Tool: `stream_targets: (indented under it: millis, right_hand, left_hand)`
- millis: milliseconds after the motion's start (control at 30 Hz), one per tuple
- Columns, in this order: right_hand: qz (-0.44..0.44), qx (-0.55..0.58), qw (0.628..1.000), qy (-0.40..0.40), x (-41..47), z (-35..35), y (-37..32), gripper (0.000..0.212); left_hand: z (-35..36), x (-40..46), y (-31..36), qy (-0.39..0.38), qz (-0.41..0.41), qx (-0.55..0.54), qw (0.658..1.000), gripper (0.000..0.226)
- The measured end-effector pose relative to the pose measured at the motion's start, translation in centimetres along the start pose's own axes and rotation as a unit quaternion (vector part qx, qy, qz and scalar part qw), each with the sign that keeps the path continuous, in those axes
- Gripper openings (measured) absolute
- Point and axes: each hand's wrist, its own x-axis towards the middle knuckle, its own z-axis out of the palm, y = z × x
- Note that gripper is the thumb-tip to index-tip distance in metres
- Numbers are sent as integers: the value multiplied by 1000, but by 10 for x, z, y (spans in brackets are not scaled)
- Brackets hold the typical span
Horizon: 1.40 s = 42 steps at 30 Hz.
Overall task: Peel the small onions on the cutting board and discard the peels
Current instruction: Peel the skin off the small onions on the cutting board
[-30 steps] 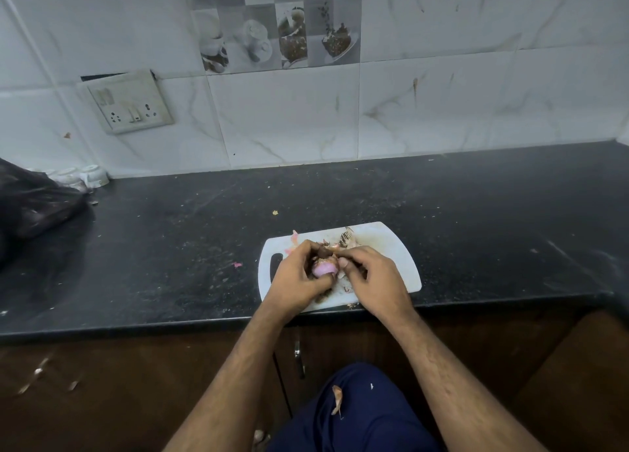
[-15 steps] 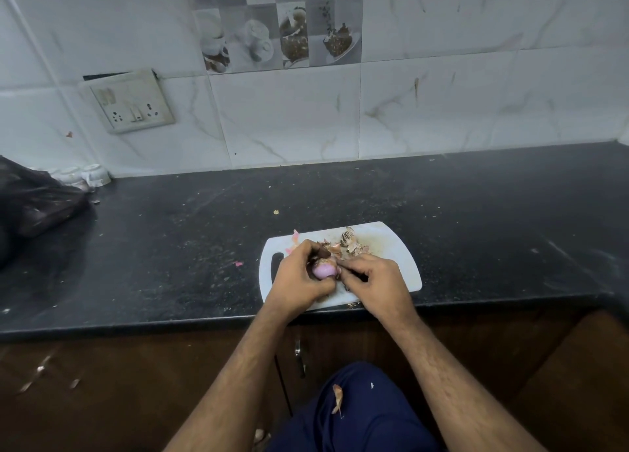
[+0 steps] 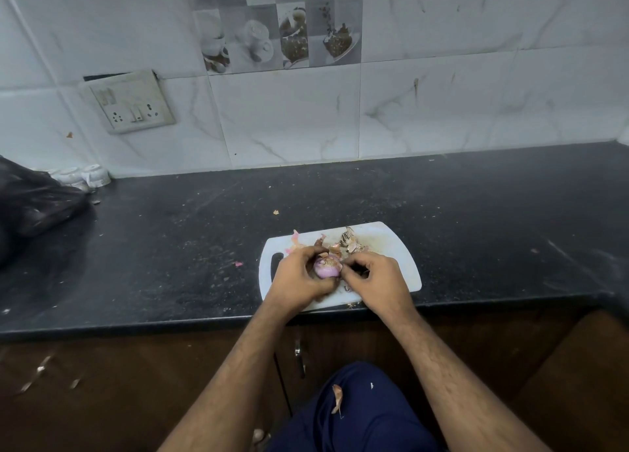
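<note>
Black counter (image 3: 442,213), hands gripping onion (image 3: 326,268), trimmed end up

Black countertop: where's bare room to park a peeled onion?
Free: the black stone countertop right of the white plastic cutting board, and the strip behind it up to the tiled wall. Left has room short of the black plastic bag. Crowded: the board itself, with dry onion peels, both hands and the purple onion.

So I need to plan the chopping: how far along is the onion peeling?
Partly done: loose peels lie on the cutting board. In hand: left hand holds a pink onion; right hand picks at it. Left: finishing it, discarding peels.
</note>
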Motion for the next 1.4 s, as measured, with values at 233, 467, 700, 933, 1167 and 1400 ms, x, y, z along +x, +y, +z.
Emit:
stream_targets:
  millis: [233,467,700,933,1167,1400]
  right_hand:
    - [29,24,999,-1,2,-2,-1,12]
    - [25,-47,998,-21,0,0,-2,16]
    - [25,-128,991,-4,2,2,-5,16]
    - [-7,-64,998,29,1,0,0,16]
    - [-26,-13,999,17,0,0,3,17]
    - [-74,-38,996,32,-8,3,1,14]
  left_hand:
    - [0,-1,-1,2,11,-1,1000,57]
    - [0,-1,-1,2,11,11,1000,56]
    - [1,-2,-1,8,18,10,1000,56]
    - [3,-2,-1,21,25,27,999,47]
    - [1,-2,-4,3,33,24,999,56]
    - [0,-2,-4,1,40,22,999,58]
